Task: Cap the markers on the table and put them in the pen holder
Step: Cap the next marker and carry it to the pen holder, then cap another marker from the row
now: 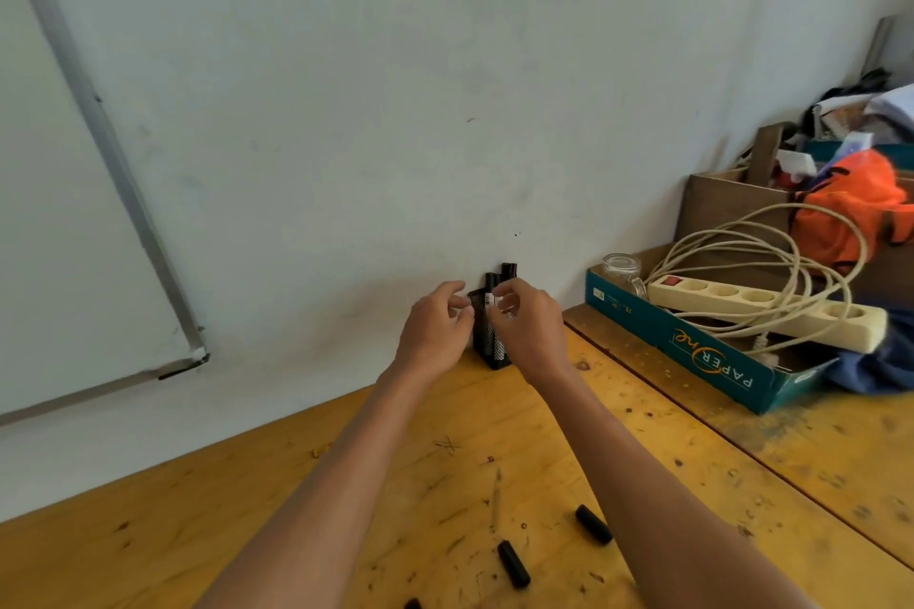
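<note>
I see both hands up at the black mesh pen holder (pixel 489 341), which stands on the desk (pixel 643 460) against the wall. My right hand (pixel 531 326) has its grip pinched on a marker (pixel 489 294) at the holder's rim; the left hand (pixel 437 331) hovers beside, grip loose and empty. Two loose caps (pixel 513 563) (pixel 593 524) lie near me.

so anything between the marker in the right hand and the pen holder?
Nothing visible. The right hand holds the marker right at the pen holder opening; the left hand is beside it, not blocking.
</note>
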